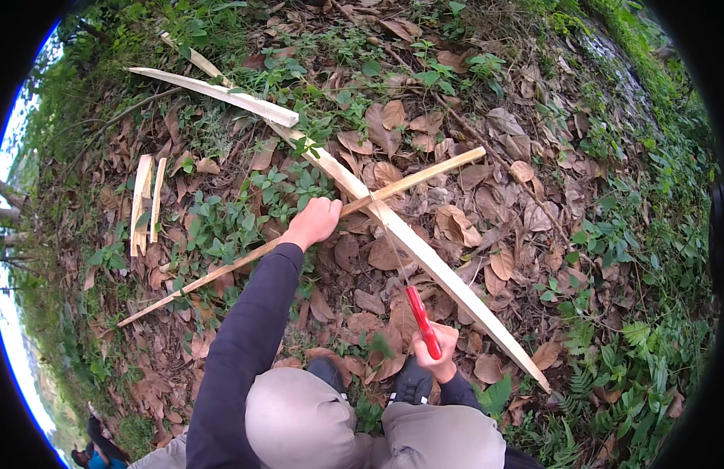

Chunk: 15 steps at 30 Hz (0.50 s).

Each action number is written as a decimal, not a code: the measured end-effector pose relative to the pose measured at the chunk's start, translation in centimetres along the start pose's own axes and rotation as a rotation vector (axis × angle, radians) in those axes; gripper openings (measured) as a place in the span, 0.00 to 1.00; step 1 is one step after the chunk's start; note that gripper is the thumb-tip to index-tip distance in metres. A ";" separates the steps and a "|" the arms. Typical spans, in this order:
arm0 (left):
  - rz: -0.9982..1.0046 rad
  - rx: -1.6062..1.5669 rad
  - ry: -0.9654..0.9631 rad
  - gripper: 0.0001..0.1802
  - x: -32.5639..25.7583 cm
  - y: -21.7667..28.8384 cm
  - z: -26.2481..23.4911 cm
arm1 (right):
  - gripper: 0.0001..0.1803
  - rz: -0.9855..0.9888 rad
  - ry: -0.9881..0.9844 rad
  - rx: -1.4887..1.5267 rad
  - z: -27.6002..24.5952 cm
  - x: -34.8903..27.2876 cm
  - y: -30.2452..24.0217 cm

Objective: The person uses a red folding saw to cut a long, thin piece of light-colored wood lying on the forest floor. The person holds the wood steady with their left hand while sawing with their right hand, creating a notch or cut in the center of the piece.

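Observation:
My left hand (pixel 315 223) is closed around a thin wooden strip (pixel 432 173), just left of where it crosses a longer pale timber (pixel 456 281). The strip rests on top of the timber and slants from lower left to upper right. In my right hand (pixel 440 356) is a hand saw (pixel 421 316), held by its red handle. Its narrow blade points up and away from me toward the crossing of the two pieces. The blade's tip is at or beside the strip; whether the teeth touch the wood I cannot tell.
Another pale board (pixel 229 97) lies over the timber's far end. Short split pieces (pixel 141 207) lie at the left. Dry brown leaves (pixel 456 225) and green plants cover the ground around my shoes (pixel 411 383). At the lower left edge, part of another person (pixel 104 449) shows.

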<state>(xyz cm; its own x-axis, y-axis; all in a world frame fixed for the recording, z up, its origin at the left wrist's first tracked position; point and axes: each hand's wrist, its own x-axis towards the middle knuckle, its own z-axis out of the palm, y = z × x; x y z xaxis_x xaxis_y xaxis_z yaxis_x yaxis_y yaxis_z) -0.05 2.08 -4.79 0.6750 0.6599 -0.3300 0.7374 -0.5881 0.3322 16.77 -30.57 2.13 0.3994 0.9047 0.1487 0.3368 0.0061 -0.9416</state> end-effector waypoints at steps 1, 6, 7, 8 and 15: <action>0.042 0.073 0.066 0.08 0.5 -2.0 0.3 | 0.04 0.009 0.019 -0.006 1.2 1.8 -1.0; -0.038 0.051 0.028 0.16 1.7 -2.6 -1.7 | 0.06 0.041 0.032 0.022 1.6 4.7 -2.2; -0.048 0.061 0.027 0.17 1.7 -2.8 -1.9 | 0.05 0.042 0.006 0.026 0.9 4.7 -1.8; -0.051 0.056 0.025 0.17 1.7 -2.7 -1.9 | 0.04 -0.032 -0.006 0.014 0.4 3.5 -0.1; 0.085 0.087 0.100 0.06 2.5 -2.4 -1.6 | 0.02 -0.047 -0.021 -0.028 -0.9 2.2 0.5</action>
<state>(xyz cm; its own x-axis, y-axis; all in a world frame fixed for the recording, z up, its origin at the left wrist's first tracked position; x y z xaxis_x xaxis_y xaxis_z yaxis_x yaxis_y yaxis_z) -0.17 5.88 -4.97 0.7327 0.6464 -0.2130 0.6797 -0.6794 0.2764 18.56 -28.99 2.30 0.3646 0.9124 0.1859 0.3785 0.0372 -0.9249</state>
